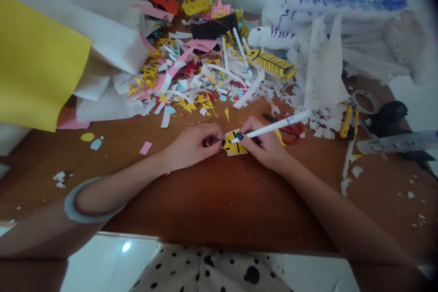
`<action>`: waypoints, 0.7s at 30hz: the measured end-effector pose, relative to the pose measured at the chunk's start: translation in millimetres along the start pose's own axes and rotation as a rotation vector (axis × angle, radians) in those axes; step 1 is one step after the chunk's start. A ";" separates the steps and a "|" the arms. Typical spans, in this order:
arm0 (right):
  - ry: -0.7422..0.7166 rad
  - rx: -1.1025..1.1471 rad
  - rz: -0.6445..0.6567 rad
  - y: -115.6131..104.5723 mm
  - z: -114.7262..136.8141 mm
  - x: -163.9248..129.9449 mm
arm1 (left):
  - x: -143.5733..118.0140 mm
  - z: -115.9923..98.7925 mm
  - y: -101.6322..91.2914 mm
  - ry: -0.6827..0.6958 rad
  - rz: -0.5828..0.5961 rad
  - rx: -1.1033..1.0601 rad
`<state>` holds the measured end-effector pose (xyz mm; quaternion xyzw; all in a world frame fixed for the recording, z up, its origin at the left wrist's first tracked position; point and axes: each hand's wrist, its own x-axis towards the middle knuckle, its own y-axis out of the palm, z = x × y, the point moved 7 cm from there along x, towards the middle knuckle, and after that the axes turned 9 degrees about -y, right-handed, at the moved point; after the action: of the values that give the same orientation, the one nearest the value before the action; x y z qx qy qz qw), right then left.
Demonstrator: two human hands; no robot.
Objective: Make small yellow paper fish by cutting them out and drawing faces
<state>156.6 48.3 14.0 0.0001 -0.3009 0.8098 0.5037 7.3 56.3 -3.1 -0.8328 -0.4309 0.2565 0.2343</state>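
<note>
Bench, brown wood, carries everything we work on. Yellow sheet at ten o'clock, white paper figures at two o'clock. Scrap heap at twelve o'clock, scissors just right of our hands. Our left hand pinches left edge of small yellow piece at centre, fingers closed on it. Our right hand grips white marker, tip on piece. We judge: press piece flat, keep strokes short, wrist resting on bench.
</note>
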 end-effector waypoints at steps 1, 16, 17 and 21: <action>-0.005 0.006 -0.015 -0.8 0.0 -0.2 | 0.0 0.2 0.1 0.002 -0.003 0.000; 0.001 -0.001 0.008 -0.8 -0.8 -1.0 | -0.2 -0.4 -0.5 0.015 -0.004 0.005; 0.002 -0.001 0.002 -0.7 -1.1 -0.9 | -0.1 -0.2 -0.5 0.015 -0.001 0.006; -0.017 -0.044 0.019 1.7 2.1 1.9 | -0.5 -0.1 -0.8 0.024 -0.005 0.010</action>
<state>153.6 48.3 15.5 -0.0072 -0.3231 0.8076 0.4933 6.7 56.2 -2.5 -0.8336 -0.4290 0.2479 0.2442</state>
